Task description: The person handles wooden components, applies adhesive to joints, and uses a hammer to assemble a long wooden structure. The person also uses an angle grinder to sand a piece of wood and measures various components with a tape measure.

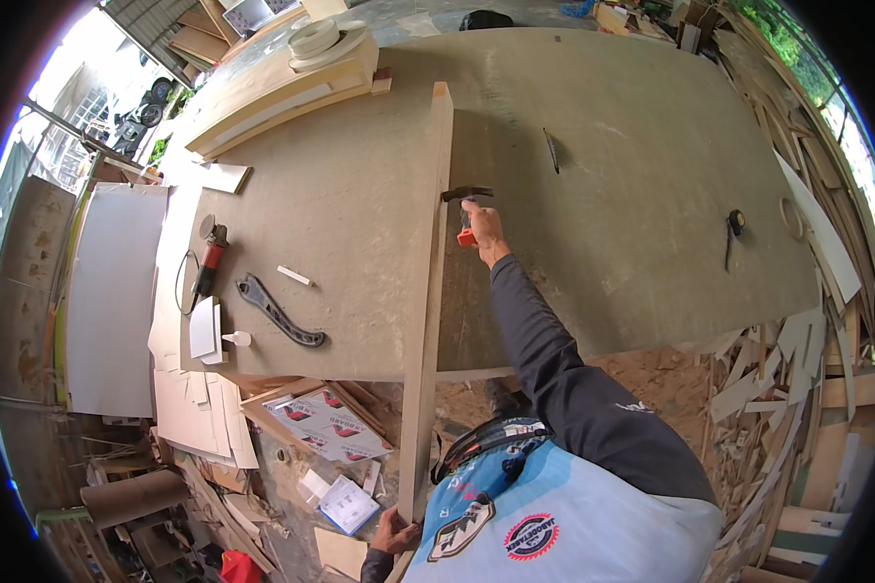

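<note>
While clamping the fingers of the left hand (393,532) on the long wooden beam (428,291) laid across the table (632,243), held the hammer (470,192) at the beam's right edge, wrapping the fingers of the right hand (484,229) round the handle (467,237).

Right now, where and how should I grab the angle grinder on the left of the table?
Probably around the red body of the angle grinder, from its right: the round disc is at its far end, the cord loops left.
</note>
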`<action>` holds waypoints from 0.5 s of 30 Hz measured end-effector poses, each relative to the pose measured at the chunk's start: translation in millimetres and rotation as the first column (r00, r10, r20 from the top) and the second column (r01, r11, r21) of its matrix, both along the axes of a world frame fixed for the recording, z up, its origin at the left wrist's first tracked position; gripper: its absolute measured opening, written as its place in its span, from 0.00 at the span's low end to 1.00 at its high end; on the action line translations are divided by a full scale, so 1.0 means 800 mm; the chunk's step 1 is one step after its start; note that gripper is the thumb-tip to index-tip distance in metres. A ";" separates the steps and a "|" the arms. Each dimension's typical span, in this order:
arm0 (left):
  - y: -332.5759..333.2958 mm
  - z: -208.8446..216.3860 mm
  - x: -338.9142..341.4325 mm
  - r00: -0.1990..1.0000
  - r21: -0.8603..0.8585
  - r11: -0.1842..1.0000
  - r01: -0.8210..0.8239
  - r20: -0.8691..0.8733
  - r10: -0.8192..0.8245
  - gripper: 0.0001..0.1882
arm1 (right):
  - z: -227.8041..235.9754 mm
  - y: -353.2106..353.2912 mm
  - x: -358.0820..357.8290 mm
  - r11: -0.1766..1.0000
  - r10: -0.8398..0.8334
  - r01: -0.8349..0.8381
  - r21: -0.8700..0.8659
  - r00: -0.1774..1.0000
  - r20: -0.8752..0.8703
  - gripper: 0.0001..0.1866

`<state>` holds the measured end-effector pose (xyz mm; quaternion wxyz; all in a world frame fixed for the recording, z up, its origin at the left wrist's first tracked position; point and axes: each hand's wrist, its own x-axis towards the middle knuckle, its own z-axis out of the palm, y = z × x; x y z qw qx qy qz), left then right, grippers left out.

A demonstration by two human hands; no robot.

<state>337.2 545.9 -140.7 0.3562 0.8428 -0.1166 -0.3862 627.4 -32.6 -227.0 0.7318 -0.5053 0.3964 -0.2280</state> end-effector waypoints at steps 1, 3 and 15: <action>-0.001 0.006 0.000 0.998 0.052 0.999 -0.013 -0.057 0.016 0.26 | 0.005 0.009 0.003 0.996 -0.042 0.038 0.082 0.998 0.052 0.20; -0.001 0.005 0.009 0.986 0.073 0.997 -0.022 -0.164 0.034 0.26 | 0.005 0.013 0.019 0.953 -0.282 0.275 0.128 0.959 0.036 0.20; -0.005 -0.057 0.049 0.950 -0.248 0.927 -0.281 -0.208 0.233 0.28 | -0.017 0.016 -0.109 0.987 0.149 -0.148 0.057 0.988 -0.025 0.18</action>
